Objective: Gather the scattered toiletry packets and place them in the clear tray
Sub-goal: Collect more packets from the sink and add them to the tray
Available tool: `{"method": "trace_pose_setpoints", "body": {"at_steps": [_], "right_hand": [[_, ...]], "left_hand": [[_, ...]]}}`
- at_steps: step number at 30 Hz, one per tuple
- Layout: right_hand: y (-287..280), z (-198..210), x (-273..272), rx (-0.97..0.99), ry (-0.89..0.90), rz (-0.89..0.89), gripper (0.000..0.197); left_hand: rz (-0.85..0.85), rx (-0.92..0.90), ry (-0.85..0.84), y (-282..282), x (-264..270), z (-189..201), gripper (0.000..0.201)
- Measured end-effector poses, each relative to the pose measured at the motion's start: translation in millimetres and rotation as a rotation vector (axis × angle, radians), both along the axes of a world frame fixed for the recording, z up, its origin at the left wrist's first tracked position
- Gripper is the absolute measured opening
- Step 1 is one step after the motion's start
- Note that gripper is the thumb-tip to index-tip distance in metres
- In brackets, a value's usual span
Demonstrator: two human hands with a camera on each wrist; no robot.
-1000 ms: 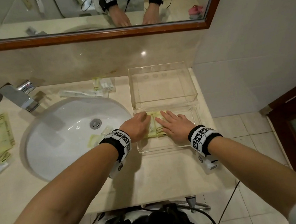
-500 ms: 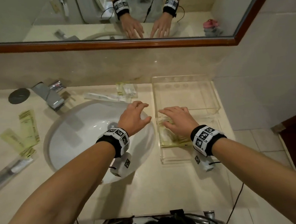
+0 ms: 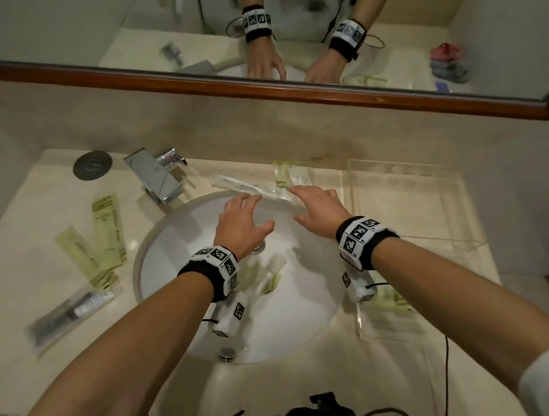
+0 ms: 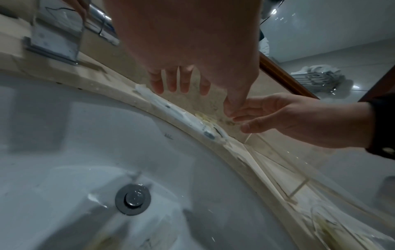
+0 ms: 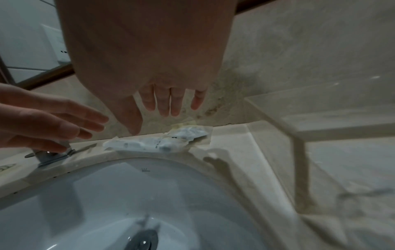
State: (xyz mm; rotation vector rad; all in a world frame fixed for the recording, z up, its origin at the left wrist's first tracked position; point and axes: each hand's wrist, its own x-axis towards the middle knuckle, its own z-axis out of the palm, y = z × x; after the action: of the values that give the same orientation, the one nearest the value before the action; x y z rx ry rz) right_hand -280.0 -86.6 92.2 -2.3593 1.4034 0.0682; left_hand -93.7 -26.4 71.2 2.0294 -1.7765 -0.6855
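Observation:
My left hand (image 3: 249, 210) and right hand (image 3: 306, 204) hover open side by side over the sink, fingers spread and holding nothing. Just beyond their fingertips a long white packet (image 3: 251, 190) lies on the counter at the sink's back rim, with a yellow-and-clear packet (image 3: 291, 175) behind it. The wrist views show the white packet (image 4: 181, 116) (image 5: 153, 143) lying untouched below the fingers (image 4: 177, 82) (image 5: 171, 104). The clear tray (image 3: 456, 209) stands to the right and holds yellow packets (image 3: 391, 300). Another packet (image 3: 266, 273) lies in the basin.
Two yellow-green packets (image 3: 108, 232) and a dark packet (image 3: 67, 314) lie on the counter left of the white sink (image 3: 169, 252). A chrome faucet (image 3: 158, 176) and a dark round disc (image 3: 92, 164) stand at the back left. A mirror hangs above.
Both hands left the packets in the tray and moved left and back over the sink toward its back rim. The head view swung left.

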Motion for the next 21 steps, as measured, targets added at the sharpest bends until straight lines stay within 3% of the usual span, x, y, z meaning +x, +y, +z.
{"method": "trace_pose_setpoints", "body": {"at_steps": [9, 18, 21], "right_hand": [[-40.0, -18.6, 39.9, 0.102, 0.093, 0.1, 0.07], [-58.1, -41.1, 30.6, -0.089, 0.13, -0.058, 0.037], [-65.1, -47.2, 32.3, -0.107, 0.186, -0.099, 0.042]], "left_hand": [[0.017, 0.041, 0.049, -33.1, 15.2, -15.3, 0.066], [0.037, 0.074, 0.051, -52.4, 12.0, -24.2, 0.065], [0.036, 0.081, 0.063, -52.8, 9.3, -27.0, 0.066]]}}
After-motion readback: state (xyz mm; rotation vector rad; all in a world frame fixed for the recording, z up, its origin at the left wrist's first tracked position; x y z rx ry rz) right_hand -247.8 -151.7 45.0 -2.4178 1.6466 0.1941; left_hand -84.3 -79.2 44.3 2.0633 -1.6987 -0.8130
